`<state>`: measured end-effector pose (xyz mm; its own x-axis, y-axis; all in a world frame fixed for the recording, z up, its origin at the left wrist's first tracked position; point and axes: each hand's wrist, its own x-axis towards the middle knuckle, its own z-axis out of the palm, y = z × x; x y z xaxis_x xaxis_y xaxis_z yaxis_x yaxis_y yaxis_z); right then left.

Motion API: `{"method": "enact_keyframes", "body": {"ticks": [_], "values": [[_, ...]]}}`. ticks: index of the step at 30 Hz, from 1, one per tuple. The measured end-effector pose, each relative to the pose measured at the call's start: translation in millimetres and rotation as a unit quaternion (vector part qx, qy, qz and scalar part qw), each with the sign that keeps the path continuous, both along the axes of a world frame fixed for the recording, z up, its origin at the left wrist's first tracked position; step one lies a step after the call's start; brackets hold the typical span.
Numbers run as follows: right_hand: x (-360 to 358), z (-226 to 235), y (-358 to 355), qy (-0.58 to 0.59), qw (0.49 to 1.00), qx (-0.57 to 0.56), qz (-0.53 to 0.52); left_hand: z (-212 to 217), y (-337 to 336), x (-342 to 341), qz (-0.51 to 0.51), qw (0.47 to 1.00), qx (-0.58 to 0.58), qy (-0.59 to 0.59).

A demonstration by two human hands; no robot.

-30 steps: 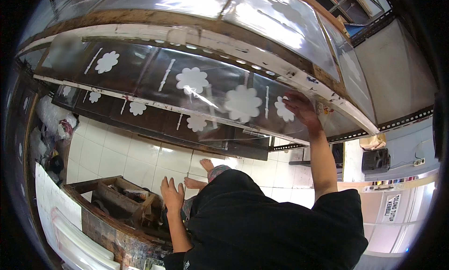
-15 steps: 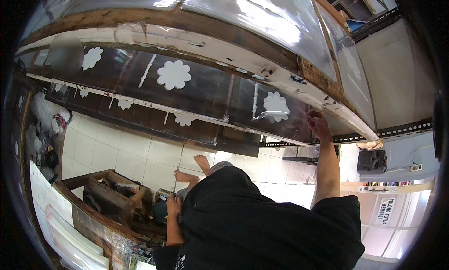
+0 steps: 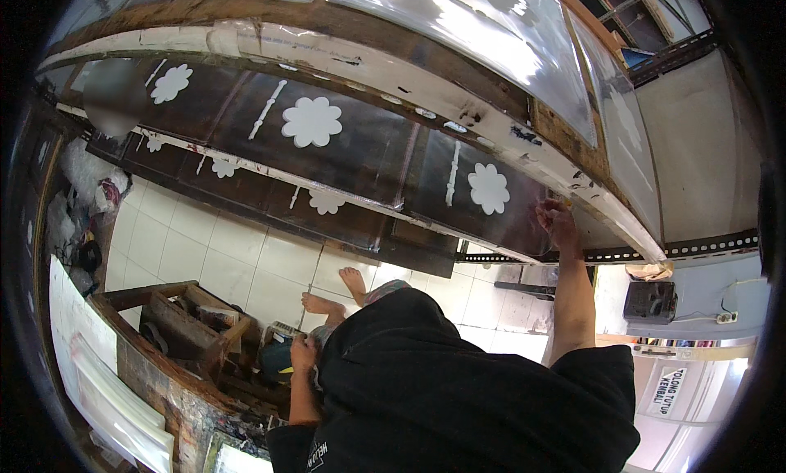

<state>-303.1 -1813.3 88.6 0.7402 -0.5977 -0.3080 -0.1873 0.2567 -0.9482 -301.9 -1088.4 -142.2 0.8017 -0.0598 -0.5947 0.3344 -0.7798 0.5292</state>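
At the right end of a long shelf my right hand (image 3: 558, 222) reaches in with curled fingers. It is by the edge of a dark, glossy panel (image 3: 426, 166) that looks covered in clear film. What the fingers grip, if anything, is hidden. Left of this hand, a white flower shape (image 3: 489, 188) and a thin white strip (image 3: 453, 174) show on the panel. Low at my side, my left hand (image 3: 303, 354) is closed, with a small yellow piece (image 3: 286, 370) just beside it. A dark green object (image 3: 276, 357) lies behind that hand.
Above, a shelf rail (image 3: 360, 59) with chipped white paint runs across, carrying shiny film-covered panels (image 3: 458, 39). A lower shelf holds more dark panels (image 3: 270, 201). A worn wooden bench (image 3: 155, 375) stands at my left; a perforated metal bar (image 3: 712, 244) is at right.
A bright, curved edge that crossed the lower part of the right-hand flower is gone, and the whole flower shows. My right hand stays at the panel's end; the view has shifted slightly.
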Motion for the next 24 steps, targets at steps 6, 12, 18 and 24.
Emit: {"method": "enact_keyframes", "body": {"ticks": [6, 12, 18, 24], "values": [[7.5, 6.2, 16.4, 0.088, 0.994, -0.053, -0.042, -5.7, -0.8, -10.8, 0.003, 1.000, -0.008, 0.022], [11.3, 7.8, 18.6, 0.072, 0.995, -0.055, -0.039, 9.3, 1.0, -6.7, -0.004, 1.000, 0.002, 0.027], [18.1, 6.5, 16.5, 0.077, 0.993, -0.071, -0.047, 4.5, 14.6, -5.0, 0.000, 1.000, 0.002, 0.017], [2.6, -11.3, -29.5, 0.175, 0.958, -0.228, -0.023, 6.5, 15.8, -8.6, 0.018, 1.000, 0.002, 0.006]]}}
